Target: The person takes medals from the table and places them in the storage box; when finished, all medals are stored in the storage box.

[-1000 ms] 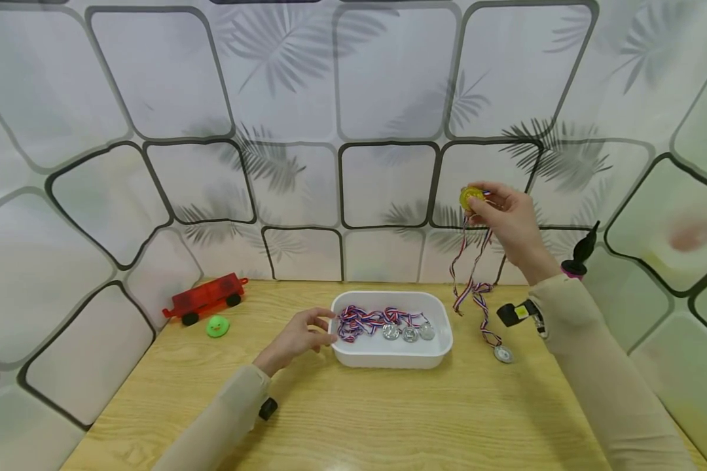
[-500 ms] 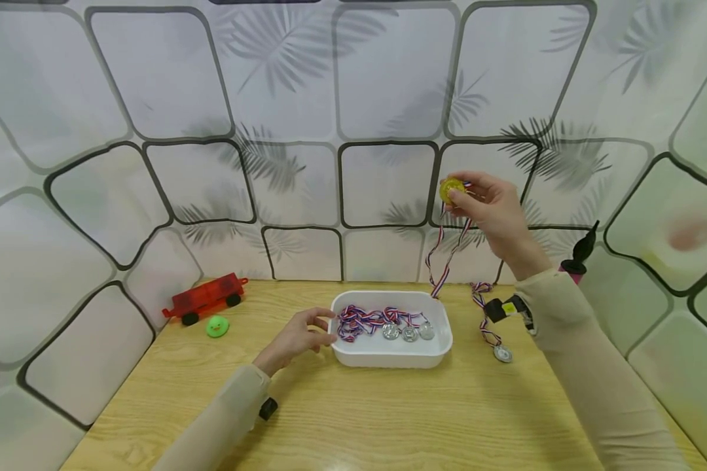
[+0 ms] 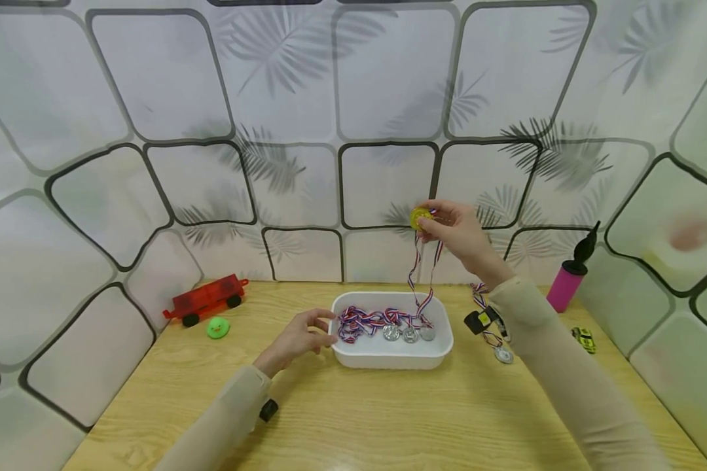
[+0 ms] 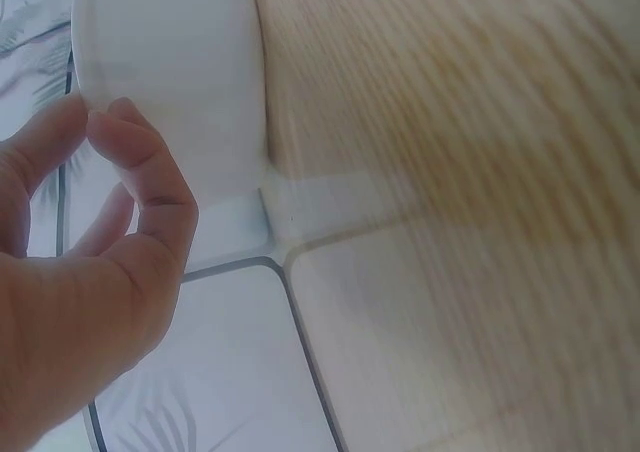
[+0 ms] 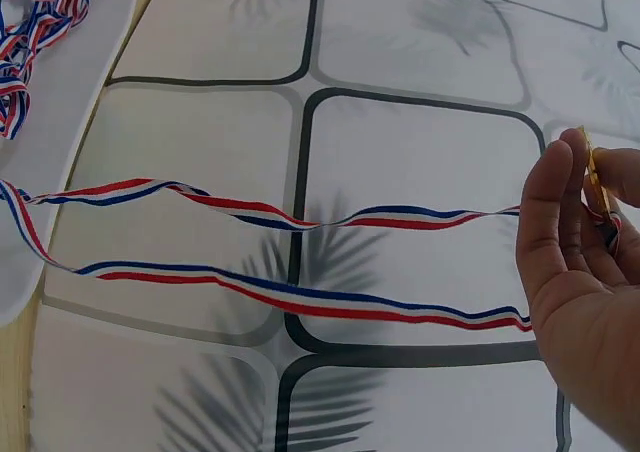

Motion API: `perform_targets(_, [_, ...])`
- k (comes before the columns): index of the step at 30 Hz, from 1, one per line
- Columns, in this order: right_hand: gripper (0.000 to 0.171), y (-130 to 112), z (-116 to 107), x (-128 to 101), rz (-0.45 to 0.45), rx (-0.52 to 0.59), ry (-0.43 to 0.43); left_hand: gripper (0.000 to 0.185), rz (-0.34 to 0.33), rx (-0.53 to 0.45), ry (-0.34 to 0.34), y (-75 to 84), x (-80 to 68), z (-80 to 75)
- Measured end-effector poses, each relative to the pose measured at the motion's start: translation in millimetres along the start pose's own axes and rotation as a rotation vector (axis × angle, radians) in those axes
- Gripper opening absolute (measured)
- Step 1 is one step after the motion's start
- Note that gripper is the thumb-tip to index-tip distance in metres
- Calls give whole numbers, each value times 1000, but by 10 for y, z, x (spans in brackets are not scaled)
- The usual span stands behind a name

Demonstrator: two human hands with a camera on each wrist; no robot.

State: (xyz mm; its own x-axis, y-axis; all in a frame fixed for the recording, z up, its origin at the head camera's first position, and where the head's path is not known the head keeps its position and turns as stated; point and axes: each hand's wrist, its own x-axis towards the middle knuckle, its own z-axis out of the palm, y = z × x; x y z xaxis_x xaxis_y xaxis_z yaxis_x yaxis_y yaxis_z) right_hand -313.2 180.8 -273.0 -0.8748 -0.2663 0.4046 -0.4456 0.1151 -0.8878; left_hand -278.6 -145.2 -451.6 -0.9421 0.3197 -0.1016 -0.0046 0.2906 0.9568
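My right hand (image 3: 442, 226) pinches a gold medal (image 3: 419, 217) above the white tray (image 3: 389, 356); the same gold medal (image 5: 592, 177) shows edge-on between my fingers in the right wrist view. Its red, white and blue ribbon (image 3: 419, 278) hangs down, its lower loop reaching the tray; the ribbon (image 5: 280, 252) stretches across the right wrist view. Three silver medals (image 3: 409, 333) with tangled ribbons lie inside. My left hand (image 3: 306, 333) rests at the tray's left end, thumb and fingers (image 4: 130, 152) loosely curled against the tray wall (image 4: 180, 72).
Another silver medal (image 3: 503, 354) with ribbon lies on the wooden table right of the tray. A red toy wagon (image 3: 205, 298) and green duck (image 3: 217, 326) sit at the back left. A pink pump bottle (image 3: 568, 281) and small yellow toy car (image 3: 583, 339) stand right.
My right hand carried the gold medal left and down, from beside the tray to above it. The ribbon's lower end now dangles into the tray. The left hand stayed put.
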Motion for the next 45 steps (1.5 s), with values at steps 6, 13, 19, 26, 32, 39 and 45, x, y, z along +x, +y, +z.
perform_targets(6, [34, 96, 169, 51, 69, -42, -82, 52, 6, -20, -7, -27, -11, 8])
perform_targets(13, [34, 248, 416, 139, 135, -54, -161, 52, 13, -4, -3, -3, -12, -2])
perform_targets(19, [32, 368, 591, 154, 155, -53, -208, 52, 12, 6, -4, 18, 2, -17])
perform_targets(26, [32, 569, 795, 126, 181, -73, -281, 52, -4, 2, 0, 7, 4, -21])
perform_targets(32, [31, 721, 941, 56, 233, -95, -352, 53, -4, -12, -6, -15, 7, -17])
perform_targets(39, [32, 784, 1013, -14, 256, -98, -400, 51, -7, -8, -7, -13, 8, -10])
perform_targets(45, [32, 954, 1090, -49, 291, -132, -419, 51, -17, -7, -3, 8, -4, -17])
